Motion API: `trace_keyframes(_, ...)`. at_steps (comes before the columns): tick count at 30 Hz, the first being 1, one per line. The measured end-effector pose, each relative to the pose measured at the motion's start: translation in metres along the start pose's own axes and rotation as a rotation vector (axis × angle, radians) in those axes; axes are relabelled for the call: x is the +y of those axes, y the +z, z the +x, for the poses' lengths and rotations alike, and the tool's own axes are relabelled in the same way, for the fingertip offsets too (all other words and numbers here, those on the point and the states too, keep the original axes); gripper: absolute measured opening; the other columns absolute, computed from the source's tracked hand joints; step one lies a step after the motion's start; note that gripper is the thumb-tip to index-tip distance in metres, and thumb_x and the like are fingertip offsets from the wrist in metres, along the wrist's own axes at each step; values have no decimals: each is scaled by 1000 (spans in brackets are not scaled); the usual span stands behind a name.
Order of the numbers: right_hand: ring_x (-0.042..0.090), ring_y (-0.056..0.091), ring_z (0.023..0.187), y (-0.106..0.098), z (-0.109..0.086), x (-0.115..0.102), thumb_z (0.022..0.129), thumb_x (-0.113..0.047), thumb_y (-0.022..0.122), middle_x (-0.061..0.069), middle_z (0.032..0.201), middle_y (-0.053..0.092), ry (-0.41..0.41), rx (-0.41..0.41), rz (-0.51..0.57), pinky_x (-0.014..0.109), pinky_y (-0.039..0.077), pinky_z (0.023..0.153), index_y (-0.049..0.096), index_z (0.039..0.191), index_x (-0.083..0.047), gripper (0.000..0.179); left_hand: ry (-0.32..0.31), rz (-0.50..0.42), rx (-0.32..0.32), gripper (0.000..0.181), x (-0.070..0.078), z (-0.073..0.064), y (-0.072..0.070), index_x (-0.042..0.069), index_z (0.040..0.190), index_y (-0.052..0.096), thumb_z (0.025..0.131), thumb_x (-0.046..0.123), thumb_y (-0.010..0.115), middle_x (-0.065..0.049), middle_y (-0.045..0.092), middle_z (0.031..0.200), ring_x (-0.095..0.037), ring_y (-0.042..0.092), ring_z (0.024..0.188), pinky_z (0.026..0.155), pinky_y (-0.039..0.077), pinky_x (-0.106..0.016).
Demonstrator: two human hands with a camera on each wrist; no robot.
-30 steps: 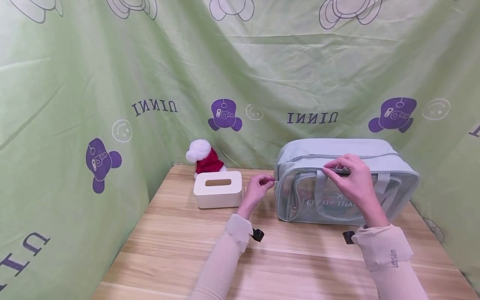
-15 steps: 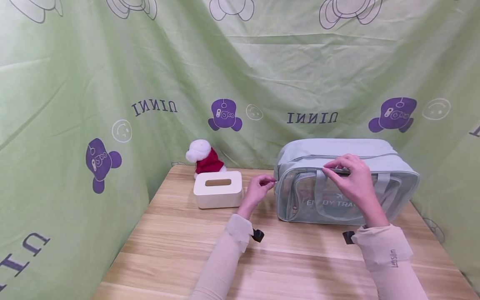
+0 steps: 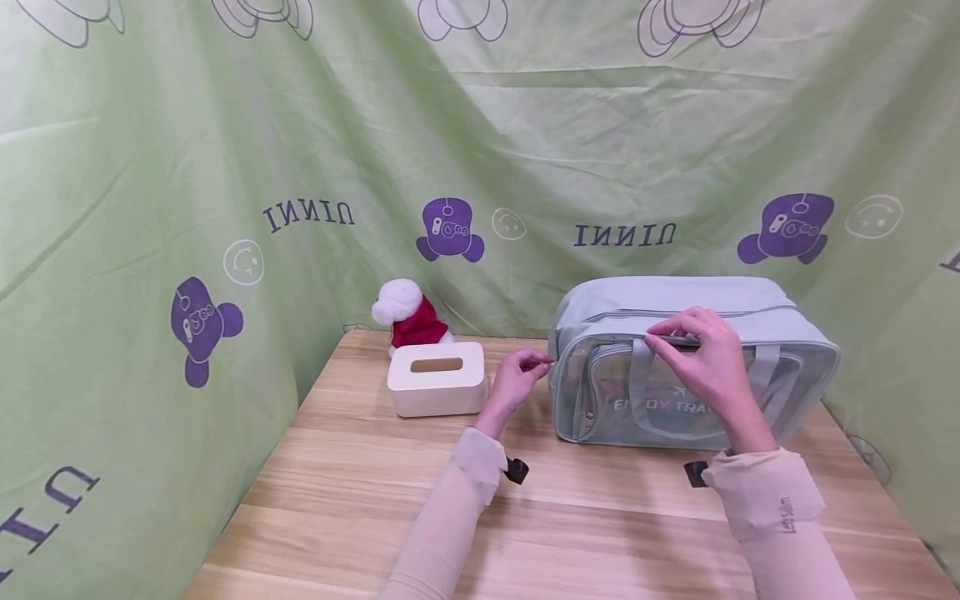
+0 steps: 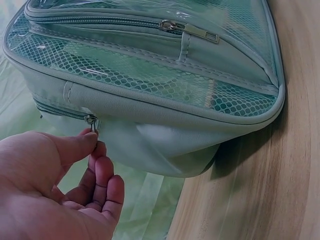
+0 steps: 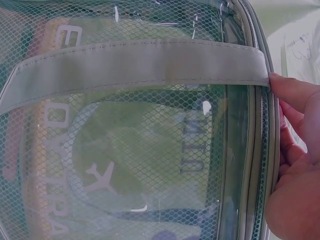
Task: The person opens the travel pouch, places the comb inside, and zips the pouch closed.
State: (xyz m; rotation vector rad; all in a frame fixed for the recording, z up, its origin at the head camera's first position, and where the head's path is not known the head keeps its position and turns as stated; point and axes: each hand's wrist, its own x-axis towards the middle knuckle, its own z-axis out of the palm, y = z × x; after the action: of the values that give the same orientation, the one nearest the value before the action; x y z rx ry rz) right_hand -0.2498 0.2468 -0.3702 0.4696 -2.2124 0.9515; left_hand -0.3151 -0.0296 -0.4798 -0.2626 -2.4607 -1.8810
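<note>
A pale green travel bag (image 3: pixel 678 293) with a clear mesh front stands upright at the right of the table. At its left end my left hand (image 3: pixel 512 387) pinches a small metal zipper pull (image 4: pixel 94 126) between thumb and finger; the left wrist view shows this pull at the end of the top zipper. My right hand (image 3: pixel 705 362) grips the bag's upper front edge with thumb and fingers, beside the base of the strap handle (image 5: pixel 135 62). Another zipper pull (image 4: pixel 202 33) lies on the front pocket. Some of the right fingers are hidden behind the edge.
A white tissue box (image 3: pixel 437 392) stands left of my left hand. Behind it sits a white plush toy (image 3: pixel 416 321) in red clothing. Green printed cloth (image 3: pixel 480 150) hangs behind and beside the wooden table (image 3: pixel 585 533).
My left hand has shifted very slightly toward the bag's left end with the zipper pull. The right hand and the bag look nearly still.
</note>
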Motion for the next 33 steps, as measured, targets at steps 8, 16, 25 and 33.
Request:
trace_keyframes(8, -1, 47, 89, 0, -1, -2, 79, -6, 87, 10, 88, 70, -3, -3, 2, 23, 35, 82, 79, 91, -8, 14, 0, 13, -2, 13, 1, -3, -1, 10, 107, 78, 96, 8, 71, -5, 75, 100, -11, 64, 89, 80, 54, -24)
trace_keyframes(16, 0, 48, 91, -1, -1, -2, 80, -6, 87, 10, 89, 71, 1, -6, 2, 23, 35, 83, 80, 91, -8, 14, 47, 31, 6, 12, 2, -5, -1, 8, 107, 78, 97, 8, 71, -7, 75, 100, -8, 63, 86, 77, 53, -21)
trace_keyframes(25, 21, 55, 96, -1, -2, -5, 81, -4, 85, 14, 96, 71, -23, 1, -12, 33, 37, 89, 79, 98, -6, 18, 171, 254, -60, 26, 15, -9, -12, 14, 124, 74, 99, 19, 71, -6, 74, 120, -18, 69, 98, 80, 57, -28)
trace_keyframes(33, 41, 56, 119, -18, -8, -13, 83, -5, 82, 18, 126, 66, -117, 10, -90, 54, 42, 100, 72, 127, -9, 45, 358, 549, -52, 50, 47, -18, -44, 23, 149, 57, 101, 35, 67, -3, 60, 148, -26, 59, 132, 109, 49, -47)
